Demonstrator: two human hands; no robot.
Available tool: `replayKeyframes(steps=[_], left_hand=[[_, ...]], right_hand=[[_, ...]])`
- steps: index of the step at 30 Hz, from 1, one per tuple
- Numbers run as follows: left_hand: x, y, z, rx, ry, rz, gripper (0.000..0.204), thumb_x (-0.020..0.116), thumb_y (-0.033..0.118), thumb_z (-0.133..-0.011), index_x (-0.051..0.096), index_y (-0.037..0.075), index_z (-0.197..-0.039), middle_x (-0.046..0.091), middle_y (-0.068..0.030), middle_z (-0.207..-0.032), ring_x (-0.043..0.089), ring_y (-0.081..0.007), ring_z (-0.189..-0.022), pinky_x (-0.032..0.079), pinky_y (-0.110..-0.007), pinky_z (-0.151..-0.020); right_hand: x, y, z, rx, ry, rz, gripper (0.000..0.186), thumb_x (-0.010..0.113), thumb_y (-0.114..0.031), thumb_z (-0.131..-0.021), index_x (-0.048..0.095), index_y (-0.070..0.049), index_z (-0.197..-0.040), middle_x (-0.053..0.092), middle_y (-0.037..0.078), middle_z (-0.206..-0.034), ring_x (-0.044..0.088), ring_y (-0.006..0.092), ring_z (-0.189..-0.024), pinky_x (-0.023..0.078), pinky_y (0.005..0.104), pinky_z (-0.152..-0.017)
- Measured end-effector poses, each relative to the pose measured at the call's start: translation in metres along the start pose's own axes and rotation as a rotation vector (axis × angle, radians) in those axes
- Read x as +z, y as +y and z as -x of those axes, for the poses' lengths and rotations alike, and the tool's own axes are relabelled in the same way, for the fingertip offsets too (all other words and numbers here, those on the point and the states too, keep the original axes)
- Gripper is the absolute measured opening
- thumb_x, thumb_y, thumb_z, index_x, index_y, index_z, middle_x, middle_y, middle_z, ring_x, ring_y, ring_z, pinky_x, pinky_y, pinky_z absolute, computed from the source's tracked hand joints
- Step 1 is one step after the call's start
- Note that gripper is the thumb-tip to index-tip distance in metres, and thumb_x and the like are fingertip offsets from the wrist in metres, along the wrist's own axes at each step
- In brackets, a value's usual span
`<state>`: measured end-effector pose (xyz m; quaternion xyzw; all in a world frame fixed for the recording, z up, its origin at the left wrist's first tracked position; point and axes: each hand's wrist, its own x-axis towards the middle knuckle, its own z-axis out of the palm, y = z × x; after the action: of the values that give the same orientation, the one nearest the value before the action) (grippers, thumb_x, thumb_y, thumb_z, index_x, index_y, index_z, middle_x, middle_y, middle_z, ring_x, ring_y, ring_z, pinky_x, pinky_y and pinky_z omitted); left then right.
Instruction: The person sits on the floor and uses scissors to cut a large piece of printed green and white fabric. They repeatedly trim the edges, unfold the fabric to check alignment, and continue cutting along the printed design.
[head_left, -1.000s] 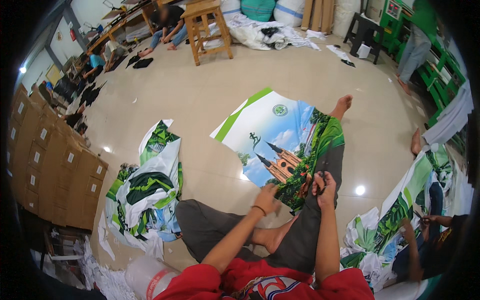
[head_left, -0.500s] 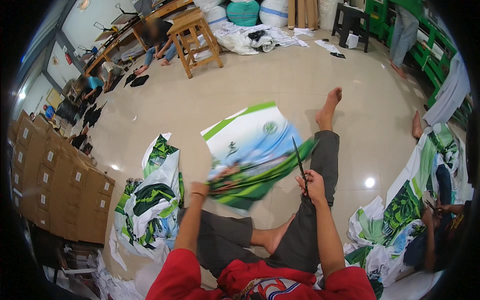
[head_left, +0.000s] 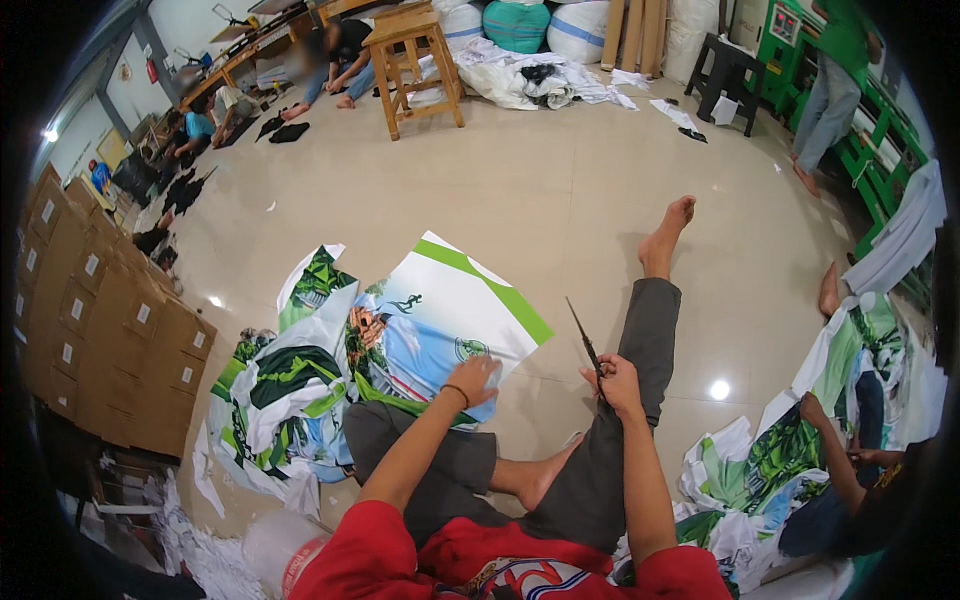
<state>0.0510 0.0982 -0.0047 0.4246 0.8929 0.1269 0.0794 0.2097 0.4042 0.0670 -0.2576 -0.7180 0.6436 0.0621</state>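
A printed fabric panel (head_left: 430, 290), white and light blue with a green band and a running figure, lies spread in front of my left leg. Its left part overlaps the heap of printed cloth (head_left: 300, 375). Over the panel's lower right part is my left hand (head_left: 473, 380), slightly blurred, fingers stretched out and nothing gripped. My right hand (head_left: 617, 385) is closed around dark scissors (head_left: 581, 330) above my right thigh. Their blades point up and away, apart from the panel.
Stacked cardboard boxes (head_left: 110, 310) stand at the left. At the right, another person's hands (head_left: 815, 410) are by a second heap of printed cloth (head_left: 760, 455). A wooden stool (head_left: 415, 75), a black stool (head_left: 727, 80) and a green machine (head_left: 885, 150) stand farther off.
The panel has turned and come down to the left, onto the cloth heap's edge. My left hand has moved right across it and its fingers have opened. The scissors stay in my right hand.
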Motion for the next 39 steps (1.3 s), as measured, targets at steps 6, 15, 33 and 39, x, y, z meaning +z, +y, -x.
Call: replayKeyframes(steps=[6, 15, 33, 39], left_hand=[[-0.021, 0.020, 0.087, 0.009, -0.457, -0.132, 0.045, 0.066, 0.043, -0.085, 0.065, 0.010, -0.116, 0.064, -0.0166, -0.118, 0.063, -0.0345, -0.106, 0.050, -0.049, -0.090], [-0.037, 0.034, 0.081, -0.149, 0.056, 0.199, 0.033, 0.064, 0.039, -0.089, 0.065, 0.009, -0.103, 0.069, -0.0119, -0.087, 0.067, -0.0344, -0.082, 0.054, -0.046, -0.074], [0.031, 0.033, 0.053, -0.322, 0.055, 0.002, 0.020, 0.057, 0.019, -0.091, 0.054, 0.003, -0.103, 0.065, -0.0155, -0.095, 0.070, -0.0345, -0.076, 0.057, -0.046, -0.064], [0.028, 0.036, 0.051, -0.223, 0.324, 0.072, 0.008, 0.060, 0.013, -0.088, 0.059, 0.007, -0.093, 0.059, -0.0087, -0.086, 0.069, -0.0275, -0.078, 0.057, -0.041, -0.061]], right_hand=[[0.007, 0.029, -0.016, -0.060, -0.035, 0.233, 0.062, 0.092, -0.030, -0.067, 0.066, 0.007, -0.109, 0.068, 0.009, -0.080, 0.062, 0.0154, -0.069, 0.051, 0.0296, -0.065], [0.037, 0.011, 0.005, 0.140, -0.065, 0.116, 0.062, 0.090, -0.031, -0.071, 0.063, 0.008, -0.111, 0.067, 0.010, -0.078, 0.065, 0.0143, -0.068, 0.049, 0.0282, -0.055], [0.140, 0.039, 0.102, 0.590, -0.253, -0.130, 0.043, 0.079, -0.036, -0.085, 0.056, -0.003, -0.098, 0.056, 0.003, -0.070, 0.055, 0.0125, -0.055, 0.045, 0.0275, -0.044], [0.140, 0.034, 0.092, 0.609, -0.269, -0.196, 0.043, 0.078, -0.040, -0.085, 0.056, -0.006, -0.097, 0.055, 0.002, -0.070, 0.053, 0.0124, -0.054, 0.043, 0.0274, -0.043]])
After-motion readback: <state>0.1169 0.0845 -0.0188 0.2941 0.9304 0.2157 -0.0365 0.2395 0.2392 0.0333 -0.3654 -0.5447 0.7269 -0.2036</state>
